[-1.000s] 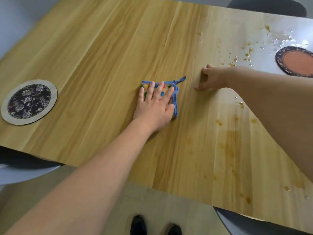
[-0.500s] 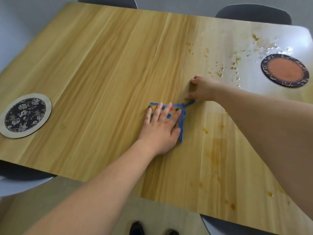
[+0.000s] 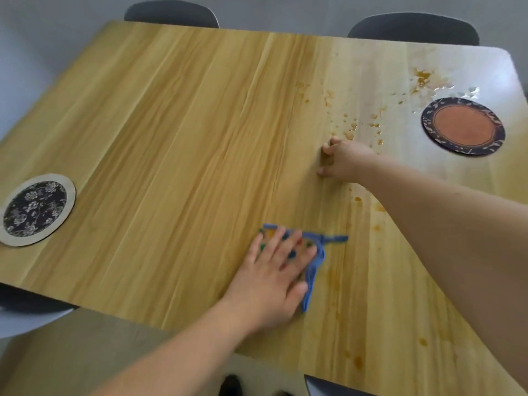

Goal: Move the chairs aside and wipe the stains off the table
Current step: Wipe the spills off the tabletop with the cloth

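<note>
My left hand (image 3: pixel 274 275) lies flat with spread fingers on a blue-edged cloth (image 3: pixel 313 270), pressing it onto the wooden table (image 3: pixel 177 138) near the front edge. My right hand (image 3: pixel 341 160) rests on the table farther back, fingers curled under, holding nothing. Orange-brown stains (image 3: pixel 350 128) are scattered just beyond the right hand and around the far right corner. More stains (image 3: pixel 358 361) run down the right part of the table toward the front edge.
A round floral coaster (image 3: pixel 35 208) lies at the table's left edge. A dark-rimmed orange coaster (image 3: pixel 463 125) sits at the far right. Dark chairs stand behind the table (image 3: pixel 171 14) (image 3: pixel 413 28), one at front left (image 3: pixel 25 307), one at front right (image 3: pixel 328 387).
My left hand has dragged the cloth toward the table's front edge. My right hand has stayed in place by the stains. The view has pulled back and shows more of the far side.
</note>
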`<state>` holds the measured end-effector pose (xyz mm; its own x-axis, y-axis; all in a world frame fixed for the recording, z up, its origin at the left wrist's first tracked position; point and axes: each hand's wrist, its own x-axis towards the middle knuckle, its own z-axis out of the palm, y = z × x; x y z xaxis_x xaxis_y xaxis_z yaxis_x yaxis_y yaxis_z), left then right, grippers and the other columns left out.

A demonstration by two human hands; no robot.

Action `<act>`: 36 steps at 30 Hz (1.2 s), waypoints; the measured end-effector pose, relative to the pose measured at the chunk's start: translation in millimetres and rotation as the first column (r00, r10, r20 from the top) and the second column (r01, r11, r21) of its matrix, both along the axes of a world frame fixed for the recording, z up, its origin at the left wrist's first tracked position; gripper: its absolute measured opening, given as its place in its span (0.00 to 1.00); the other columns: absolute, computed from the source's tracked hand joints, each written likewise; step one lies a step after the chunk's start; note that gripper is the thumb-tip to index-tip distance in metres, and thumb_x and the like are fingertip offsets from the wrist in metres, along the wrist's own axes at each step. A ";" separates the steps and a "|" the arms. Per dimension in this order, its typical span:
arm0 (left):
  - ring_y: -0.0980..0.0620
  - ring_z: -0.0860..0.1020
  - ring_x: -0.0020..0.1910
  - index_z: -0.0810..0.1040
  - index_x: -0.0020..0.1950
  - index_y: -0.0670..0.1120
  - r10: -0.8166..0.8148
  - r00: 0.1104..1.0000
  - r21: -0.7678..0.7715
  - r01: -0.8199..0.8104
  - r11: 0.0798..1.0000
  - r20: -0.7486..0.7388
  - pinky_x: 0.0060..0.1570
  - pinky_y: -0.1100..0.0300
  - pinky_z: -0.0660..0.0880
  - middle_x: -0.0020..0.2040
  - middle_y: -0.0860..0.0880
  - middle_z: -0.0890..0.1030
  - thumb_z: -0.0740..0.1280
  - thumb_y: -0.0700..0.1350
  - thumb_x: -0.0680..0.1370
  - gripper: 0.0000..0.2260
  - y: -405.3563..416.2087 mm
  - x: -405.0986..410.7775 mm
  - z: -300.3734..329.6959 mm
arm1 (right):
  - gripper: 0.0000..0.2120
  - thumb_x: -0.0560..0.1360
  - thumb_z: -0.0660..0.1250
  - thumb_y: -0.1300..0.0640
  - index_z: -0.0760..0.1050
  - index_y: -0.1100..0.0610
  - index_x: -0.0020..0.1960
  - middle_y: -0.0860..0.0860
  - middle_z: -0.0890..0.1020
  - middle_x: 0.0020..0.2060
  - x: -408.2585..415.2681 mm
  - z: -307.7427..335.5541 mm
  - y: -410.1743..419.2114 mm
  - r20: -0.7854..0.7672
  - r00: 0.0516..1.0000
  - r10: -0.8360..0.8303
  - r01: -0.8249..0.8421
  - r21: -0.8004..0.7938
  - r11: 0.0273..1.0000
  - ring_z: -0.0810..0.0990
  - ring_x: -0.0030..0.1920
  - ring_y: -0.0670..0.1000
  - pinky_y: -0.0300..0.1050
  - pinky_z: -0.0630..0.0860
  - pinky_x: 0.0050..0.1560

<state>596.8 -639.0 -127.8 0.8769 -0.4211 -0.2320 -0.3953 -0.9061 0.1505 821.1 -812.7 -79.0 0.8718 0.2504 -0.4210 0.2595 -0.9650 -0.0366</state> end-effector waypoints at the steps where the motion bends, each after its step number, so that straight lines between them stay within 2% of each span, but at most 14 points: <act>1: 0.48 0.37 0.78 0.43 0.79 0.59 0.053 0.999 -0.010 -0.053 0.999 0.005 0.73 0.41 0.37 0.80 0.51 0.41 0.48 0.60 0.79 0.28 -4.7 31.4 -0.4 | 0.33 0.77 0.61 0.41 0.58 0.54 0.77 0.52 0.62 0.73 0.1 -0.3 -0.5 -0.004 1.000 0.005 -0.005 -0.007 1.000 0.68 0.69 0.56 0.48 0.71 0.59; 6: 0.46 0.34 0.77 0.43 0.79 0.57 0.255 0.967 0.038 -0.255 0.966 -0.012 0.72 0.41 0.33 0.80 0.50 0.38 0.47 0.58 0.81 0.27 -31.0 133.5 -4.4 | 0.32 0.79 0.59 0.46 0.54 0.54 0.78 0.50 0.56 0.77 5.1 -3.4 -0.9 -0.005 1.000 0.005 -0.005 -0.026 1.000 0.63 0.73 0.53 0.47 0.68 0.66; 10: 0.44 0.35 0.77 0.43 0.80 0.54 0.146 0.989 -0.005 -0.146 0.989 0.032 0.73 0.39 0.36 0.80 0.47 0.40 0.46 0.58 0.81 0.28 -23.8 79.0 -4.7 | 0.34 0.77 0.62 0.41 0.55 0.51 0.78 0.49 0.53 0.78 4.9 -1.0 -4.8 -0.022 1.000 -0.013 0.013 0.005 1.000 0.60 0.75 0.53 0.49 0.66 0.68; 13: 0.44 0.45 0.79 0.53 0.79 0.54 0.042 0.999 -0.029 -0.041 0.999 0.024 0.71 0.40 0.45 0.80 0.47 0.50 0.51 0.59 0.80 0.28 -3.0 27.7 -1.4 | 0.35 0.74 0.65 0.39 0.60 0.50 0.76 0.49 0.58 0.75 7.0 0.6 -6.0 -0.031 0.999 -0.029 0.030 0.036 0.999 0.64 0.72 0.53 0.51 0.72 0.64; 14: 0.46 0.44 0.79 0.53 0.79 0.56 0.022 1.000 -0.015 -0.022 1.000 -0.012 0.71 0.42 0.44 0.80 0.48 0.50 0.51 0.60 0.79 0.28 3.5 27.1 0.3 | 0.35 0.74 0.66 0.39 0.62 0.50 0.75 0.49 0.60 0.74 7.4 0.6 -5.2 -0.035 0.999 -0.030 0.031 0.043 0.999 0.66 0.70 0.53 0.51 0.73 0.63; 17: 0.50 0.33 0.77 0.43 0.78 0.61 0.076 0.994 0.020 -0.075 0.997 -0.078 0.73 0.45 0.32 0.79 0.53 0.38 0.48 0.61 0.80 0.28 5.6 82.5 5.6 | 0.33 0.73 0.68 0.40 0.65 0.50 0.73 0.50 0.64 0.70 14.7 6.6 -3.9 -0.053 0.998 -0.019 0.020 0.027 0.999 0.68 0.67 0.54 0.51 0.74 0.62; 20: 0.49 0.35 0.77 0.42 0.79 0.60 0.242 0.970 0.057 -0.241 0.969 -0.021 0.73 0.45 0.33 0.80 0.52 0.38 0.51 0.59 0.81 0.29 2.7 173.9 4.2 | 0.31 0.72 0.69 0.41 0.67 0.50 0.72 0.50 0.65 0.67 17.7 4.8 -4.4 -0.049 0.999 -0.022 0.024 0.040 0.999 0.68 0.65 0.54 0.51 0.74 0.61; 23: 0.47 0.36 0.77 0.41 0.79 0.59 0.345 0.936 0.079 -0.340 0.937 -0.067 0.73 0.43 0.34 0.80 0.51 0.38 0.49 0.60 0.81 0.28 -2.3 253.7 -0.2 | 0.29 0.72 0.69 0.42 0.69 0.51 0.69 0.50 0.66 0.64 17.9 5.4 -1.8 -0.060 0.998 -0.012 0.013 0.023 1.000 0.69 0.63 0.54 0.51 0.75 0.58; 25: 0.47 0.35 0.77 0.41 0.79 0.59 0.366 0.926 0.065 -0.361 0.930 -0.089 0.73 0.42 0.34 0.80 0.51 0.37 0.49 0.60 0.81 0.28 -9.3 279.8 1.4 | 0.23 0.73 0.68 0.46 0.72 0.51 0.66 0.50 0.68 0.62 23.0 8.0 0.0 -0.085 0.996 0.008 -0.007 0.004 1.000 0.71 0.60 0.53 0.49 0.76 0.56; 27: 0.46 0.34 0.77 0.40 0.79 0.57 0.334 0.940 0.041 -0.332 0.942 -0.073 0.73 0.41 0.34 0.79 0.49 0.37 0.48 0.59 0.82 0.28 -14.2 278.7 2.9 | 0.16 0.74 0.65 0.51 0.77 0.51 0.61 0.49 0.73 0.59 39.4 14.7 -5.7 -0.096 0.995 -0.026 0.030 0.047 0.998 0.75 0.56 0.52 0.48 0.77 0.54; 29: 0.44 0.33 0.77 0.40 0.79 0.55 0.253 0.966 0.010 -0.253 0.967 -0.044 0.72 0.41 0.33 0.79 0.48 0.37 0.47 0.58 0.81 0.28 -15.8 249.8 2.0 | 0.16 0.73 0.66 0.51 0.79 0.51 0.60 0.50 0.78 0.57 63.4 23.3 -16.1 -0.057 0.994 -0.095 0.102 0.124 0.987 0.78 0.56 0.53 0.47 0.77 0.55; 31: 0.44 0.32 0.76 0.42 0.79 0.55 0.147 0.989 -0.020 -0.147 0.989 -0.015 0.72 0.41 0.32 0.79 0.47 0.37 0.45 0.58 0.80 0.29 -18.6 209.9 5.0 | 0.21 0.75 0.67 0.49 0.74 0.52 0.67 0.52 0.78 0.61 90.9 27.6 -30.0 0.018 0.989 -0.145 0.139 0.176 0.974 0.76 0.61 0.54 0.47 0.74 0.59; 33: 0.46 0.29 0.75 0.38 0.78 0.57 0.037 0.996 -0.003 -0.037 0.999 -0.079 0.71 0.42 0.31 0.77 0.50 0.32 0.44 0.59 0.80 0.28 -17.5 193.7 10.6 | 0.23 0.77 0.64 0.50 0.69 0.53 0.72 0.53 0.75 0.65 119.5 25.1 -41.2 0.077 0.977 -0.198 0.179 0.201 0.963 0.73 0.64 0.55 0.50 0.74 0.61; 36: 0.49 0.29 0.75 0.37 0.78 0.60 -0.037 0.994 0.043 0.042 0.998 -0.106 0.72 0.43 0.31 0.77 0.54 0.32 0.47 0.60 0.81 0.28 -10.2 231.6 12.7 | 0.23 0.80 0.58 0.53 0.64 0.52 0.74 0.53 0.71 0.69 153.9 12.0 -47.4 0.110 0.969 -0.221 0.199 0.186 0.962 0.70 0.68 0.57 0.53 0.71 0.65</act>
